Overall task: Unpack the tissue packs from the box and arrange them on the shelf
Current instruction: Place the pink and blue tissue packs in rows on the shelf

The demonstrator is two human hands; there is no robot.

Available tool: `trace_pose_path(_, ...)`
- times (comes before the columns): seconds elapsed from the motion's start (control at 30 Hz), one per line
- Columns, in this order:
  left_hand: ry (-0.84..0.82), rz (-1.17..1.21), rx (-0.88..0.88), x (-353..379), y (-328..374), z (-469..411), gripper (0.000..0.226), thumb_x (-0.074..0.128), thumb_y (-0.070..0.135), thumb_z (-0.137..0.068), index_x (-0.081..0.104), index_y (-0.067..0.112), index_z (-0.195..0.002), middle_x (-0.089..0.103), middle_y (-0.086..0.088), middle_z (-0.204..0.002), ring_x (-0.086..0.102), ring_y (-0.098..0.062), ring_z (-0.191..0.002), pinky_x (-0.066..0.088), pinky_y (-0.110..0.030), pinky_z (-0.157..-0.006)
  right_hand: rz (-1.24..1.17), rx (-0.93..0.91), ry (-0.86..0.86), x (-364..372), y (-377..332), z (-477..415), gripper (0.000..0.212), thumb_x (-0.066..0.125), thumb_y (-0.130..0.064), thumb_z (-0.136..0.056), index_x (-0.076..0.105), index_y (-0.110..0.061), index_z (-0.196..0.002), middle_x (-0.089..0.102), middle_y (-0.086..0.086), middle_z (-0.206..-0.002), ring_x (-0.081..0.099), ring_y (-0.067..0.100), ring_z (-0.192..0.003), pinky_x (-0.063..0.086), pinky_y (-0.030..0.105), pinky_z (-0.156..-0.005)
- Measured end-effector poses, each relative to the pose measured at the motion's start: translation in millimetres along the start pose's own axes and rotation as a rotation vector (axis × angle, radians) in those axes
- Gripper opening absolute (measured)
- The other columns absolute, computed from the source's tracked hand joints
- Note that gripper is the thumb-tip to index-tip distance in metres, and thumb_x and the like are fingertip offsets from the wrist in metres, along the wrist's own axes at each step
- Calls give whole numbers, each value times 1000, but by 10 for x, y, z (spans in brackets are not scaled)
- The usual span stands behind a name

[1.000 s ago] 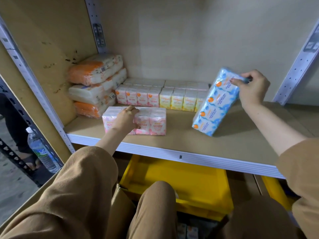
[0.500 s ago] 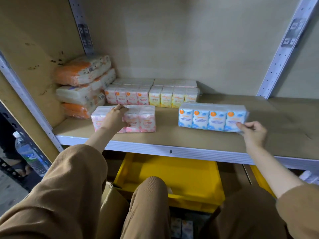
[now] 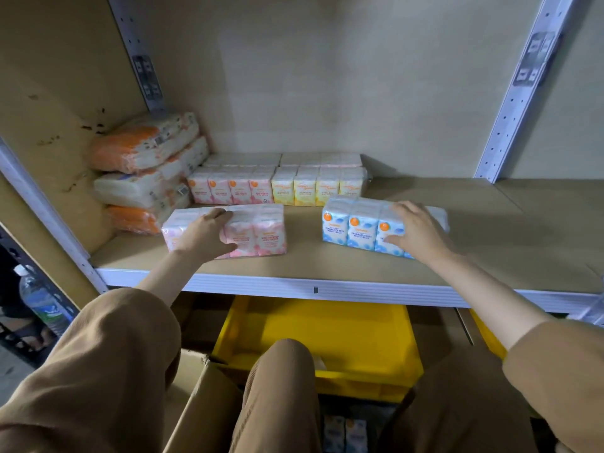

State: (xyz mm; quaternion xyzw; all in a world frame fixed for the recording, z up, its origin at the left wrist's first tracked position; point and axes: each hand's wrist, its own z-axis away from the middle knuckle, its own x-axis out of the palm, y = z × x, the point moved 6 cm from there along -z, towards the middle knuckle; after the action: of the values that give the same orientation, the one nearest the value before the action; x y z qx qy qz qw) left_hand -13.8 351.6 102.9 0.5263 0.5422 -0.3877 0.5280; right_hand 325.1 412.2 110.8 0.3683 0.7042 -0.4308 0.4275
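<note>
The blue tissue pack (image 3: pixel 356 228) lies flat at the shelf's (image 3: pixel 327 266) front, at about 3 o'clock from the pink pack (image 3: pixel 258 232) and well apart from it, with the pink and yellow back row (image 3: pixel 277 188) at 12 o'clock. Our right hand (image 3: pixel 415 233) drapes over the blue pack, grip spread across top and front face, while our left hand (image 3: pixel 204 235) clasps the pink one likewise. To do this well, we judge, we slide both packs back flush with that row, edges squared, pressing evenly so the soft wrap does not buckle.
</note>
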Motion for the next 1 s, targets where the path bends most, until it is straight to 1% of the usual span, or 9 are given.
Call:
trace_pose_path(0.03, -13, -7, -4, 18, -2, 13, 78, 70, 24, -80, 29, 10, -145, 29, -9, -154, 34, -29, -138, 33, -40, -110, 77, -12, -55, 75, -44, -53, 59, 67, -15, -84, 42, -5, -136, 44, 11, -142, 39, 27, -131, 33, 33, -105)
trace_pose_path(0.07, -23, -12, -8, 38, -3, 21, 80, 71, 23, -80, 26, 10, -146, 26, -7, -155, 33, -28, -139, 33, -39, -111, 138, -16, -66, 126, -83, -94, 58, 66, -14, -84, 41, -5, -136, 43, 10, -143, 39, 26, -131, 32, 33, -106)
trace_pose_path(0.13, -22, -19, -15, 68, -8, 18, 79, 68, 19, -83, 23, 11, -147, 21, -5, -157, 32, -27, -140, 32, -37, -111, 187, -1, -15, 173, -153, -155, 52, 62, -11, -85, 43, -6, -134, 46, 10, -140, 40, 26, -130, 33, 31, -104)
trace_pose_path(0.27, 28, 23, -4, 68, -62, -110, 75, 69, 9, -81, 30, 11, -145, 27, -6, -155, 35, -27, -138, 32, -35, -111, 158, -13, 23, 286, -328, -284, 51, 62, -10, -85, 46, -9, -133, 49, 6, -139, 42, 23, -130, 34, 30, -102)
trace_pose_path(0.43, 54, 31, 12, 119, -206, -360, 76, 72, 6, -76, 35, 11, -142, 34, -8, -152, 39, -28, -135, 35, -36, -109, 93, -52, 32, 434, -495, -483, 52, 64, -6, -82, 49, -7, -131, 51, 7, -138, 45, 25, -128, 37, 33, -102)
trace_pose_path(0.57, 39, 43, 8, 162, -311, -619, 77, 72, 6, -76, 34, 11, -143, 32, -7, -152, 38, -26, -137, 31, -34, -112, 47, -67, 38, 530, -613, -667, 50, 64, -3, -81, 52, -8, -128, 54, 6, -136, 48, 25, -125, 41, 33, -97)
trace_pose_path(0.67, 30, 73, 5, 185, -402, -816, 78, 73, 4, -75, 35, 10, -143, 32, -10, -152, 36, -28, -138, 29, -35, -115, 43, -93, 21, 599, -705, -795, 50, 62, -1, -81, 51, -9, -129, 54, 5, -137, 48, 25, -126, 41, 34, -98)
trace_pose_path(0.83, 49, 85, 23, 226, -484, -1082, 78, 74, 0, -71, 38, 7, -141, 36, -12, -150, 38, -28, -137, 30, -34, -113, 70, -99, 19, 706, -825, -967, 49, 60, -1, -82, 49, -9, -129, 55, 6, -134, 49, 27, -123, 44, 35, -96)
trace_pose_path(1.0, 57, 84, 8, 243, -529, -1225, 79, 73, -2, -71, 38, 7, -141, 34, -11, -151, 36, -27, -139, 29, -32, -113, 100, -92, 22, 766, -889, -1095, 46, 56, 3, -83, 49, -7, -127, 55, 6, -133, 49, 26, -122, 42, 33, -95)
